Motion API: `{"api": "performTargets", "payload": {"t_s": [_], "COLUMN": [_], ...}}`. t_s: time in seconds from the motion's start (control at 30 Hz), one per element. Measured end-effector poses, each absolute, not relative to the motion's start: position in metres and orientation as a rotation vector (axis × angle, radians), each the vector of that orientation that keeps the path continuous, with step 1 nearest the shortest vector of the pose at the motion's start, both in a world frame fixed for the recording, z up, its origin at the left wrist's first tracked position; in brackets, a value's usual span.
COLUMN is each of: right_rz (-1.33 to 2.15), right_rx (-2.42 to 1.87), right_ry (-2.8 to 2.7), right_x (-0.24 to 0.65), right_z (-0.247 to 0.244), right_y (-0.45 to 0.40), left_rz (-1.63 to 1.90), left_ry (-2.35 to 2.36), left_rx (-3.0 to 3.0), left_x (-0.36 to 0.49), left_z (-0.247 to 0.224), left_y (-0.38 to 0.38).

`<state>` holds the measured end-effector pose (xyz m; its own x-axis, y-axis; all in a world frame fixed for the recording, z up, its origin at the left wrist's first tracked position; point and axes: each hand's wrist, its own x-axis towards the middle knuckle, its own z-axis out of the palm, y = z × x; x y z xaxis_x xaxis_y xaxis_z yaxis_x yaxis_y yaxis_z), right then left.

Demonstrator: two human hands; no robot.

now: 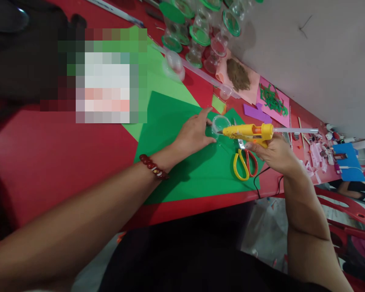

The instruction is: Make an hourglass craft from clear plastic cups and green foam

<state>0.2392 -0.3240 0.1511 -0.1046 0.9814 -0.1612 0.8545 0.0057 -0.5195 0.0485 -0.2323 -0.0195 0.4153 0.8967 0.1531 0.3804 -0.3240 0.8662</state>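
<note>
A small clear plastic cup stands on a green foam sheet. My left hand, with a beaded bracelet at its wrist, has its thumb and fingers curved against the cup's near-left side. My right hand is closed round the grip of a yellow glue gun. A clear glue stick juts from the gun's back. The nozzle points left, at the cup's lower rim as seen from here. Scissors with one yellow and one red handle lie beneath the gun, their blades partly hidden.
Stacked clear cups with green and pink rims stand by the wall. Brown material and green shreds lie on pink sheets. A purple piece is beside them. A black cord hangs over the table edge.
</note>
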Motion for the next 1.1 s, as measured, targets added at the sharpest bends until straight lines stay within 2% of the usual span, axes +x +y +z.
{"api": "performTargets", "payload": {"t_s": [0.57, 1.1], "right_rz": [0.812, 0.801], "right_rx": [-1.916, -1.975], "right_ry": [-1.859, -1.927], "right_x": [0.257, 0.251], "right_z": [0.147, 0.147], "right_y": [-0.335, -0.336], "left_rz": [0.794, 0.776], "left_ry": [1.111, 1.123], "left_rx": [1.785, 1.821], "left_x": [0.049, 0.048], "left_z": [-0.018, -0.016], "left_y": [-0.231, -0.230]}}
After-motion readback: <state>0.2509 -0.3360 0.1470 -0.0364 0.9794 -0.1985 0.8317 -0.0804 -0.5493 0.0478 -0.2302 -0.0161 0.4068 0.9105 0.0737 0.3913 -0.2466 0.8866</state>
